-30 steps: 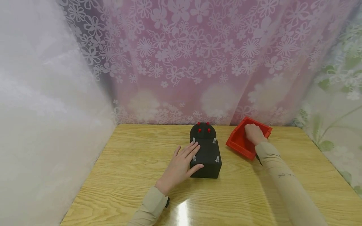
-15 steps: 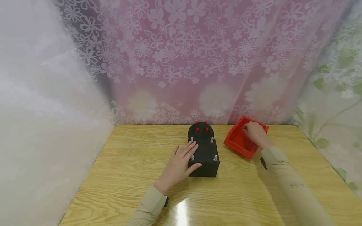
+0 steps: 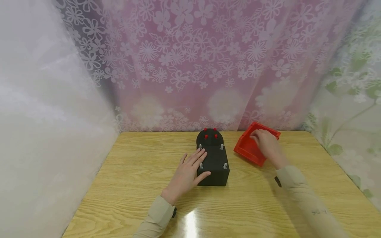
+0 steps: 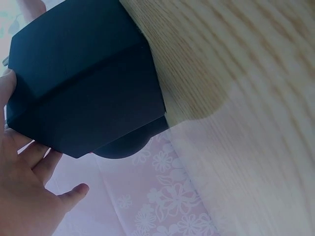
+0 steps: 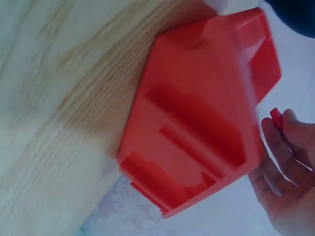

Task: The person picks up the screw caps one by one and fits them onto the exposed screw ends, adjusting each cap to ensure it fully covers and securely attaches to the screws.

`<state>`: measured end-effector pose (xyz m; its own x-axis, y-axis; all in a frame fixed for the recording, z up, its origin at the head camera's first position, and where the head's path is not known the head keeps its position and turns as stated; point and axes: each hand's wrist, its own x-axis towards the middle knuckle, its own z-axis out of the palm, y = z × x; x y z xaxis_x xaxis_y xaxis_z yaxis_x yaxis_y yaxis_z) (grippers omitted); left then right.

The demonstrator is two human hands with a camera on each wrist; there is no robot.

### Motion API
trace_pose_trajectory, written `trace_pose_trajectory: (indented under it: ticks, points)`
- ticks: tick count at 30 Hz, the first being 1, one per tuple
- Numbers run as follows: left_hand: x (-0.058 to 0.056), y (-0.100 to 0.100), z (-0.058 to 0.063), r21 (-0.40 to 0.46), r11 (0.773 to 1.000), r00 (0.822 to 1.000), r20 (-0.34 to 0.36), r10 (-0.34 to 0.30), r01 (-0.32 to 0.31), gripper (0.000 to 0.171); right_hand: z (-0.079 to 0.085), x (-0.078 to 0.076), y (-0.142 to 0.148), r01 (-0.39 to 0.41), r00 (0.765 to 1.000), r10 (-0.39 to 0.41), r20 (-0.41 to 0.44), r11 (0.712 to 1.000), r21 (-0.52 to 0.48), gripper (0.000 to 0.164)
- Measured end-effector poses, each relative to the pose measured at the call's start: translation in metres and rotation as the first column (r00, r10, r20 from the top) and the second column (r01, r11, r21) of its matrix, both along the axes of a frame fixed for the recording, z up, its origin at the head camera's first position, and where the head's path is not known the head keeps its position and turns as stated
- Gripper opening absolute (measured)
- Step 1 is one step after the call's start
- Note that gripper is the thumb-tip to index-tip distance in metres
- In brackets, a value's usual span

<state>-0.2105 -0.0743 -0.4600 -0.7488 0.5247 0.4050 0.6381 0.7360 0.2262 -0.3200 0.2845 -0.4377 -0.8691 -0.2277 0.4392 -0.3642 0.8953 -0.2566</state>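
Observation:
My left hand [image 3: 185,176] lies with straight fingers on the top and near side of a black box [image 3: 215,158]. Upright grey pegs [image 3: 224,166] stand near the corners of its top. Behind them rises a rounded black part [image 3: 210,140] with several red pegs [image 3: 215,136]. At the right, my right hand [image 3: 267,145] is over a red open-fronted bin [image 3: 250,158]. In the right wrist view, its thumb and index finger pinch a small red piece [image 5: 276,118], mostly hidden by the fingertips. The inside of the bin is partly covered by the hand.
Both things stand on a wood-grain table [image 3: 143,172], towards its far edge. A pink flowered curtain [image 3: 184,66] hangs right behind that edge. Pale sheets hang on the left [image 3: 53,115] and the right [image 3: 351,109].
My right hand has risen out of the red bin, fingertips now pinching the small red piece. The left hand has stayed on the black box; the whole head view has shifted slightly.

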Motion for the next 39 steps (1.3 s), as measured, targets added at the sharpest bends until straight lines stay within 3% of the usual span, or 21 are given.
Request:
trace_pose_trajectory:
  ticks: [18, 31, 39]
  points:
    - [0.001, -0.001, 0.001, 0.005, 1.000, 1.000, 0.014, 0.002, -0.002, 0.073, 0.026, 0.029, -0.047, -0.049, 0.995, 0.033, -0.094, 0.983, -0.178, 0.012]
    - [0.000, -0.001, 0.001, 0.009, 1.000, 1.000, 0.007, -0.003, 0.003, 0.073, 0.038, 0.035, -0.085, -0.134, 0.990, 0.120, -0.068, 0.948, -0.287, 0.011]
    - [0.001, 0.000, 0.002, 0.005, 1.000, 1.000, 0.011, -0.006, 0.006, 0.073, 0.047, 0.035, -0.109, -0.244, 0.970, 0.234, -0.068, 0.926, -0.288, 0.012]
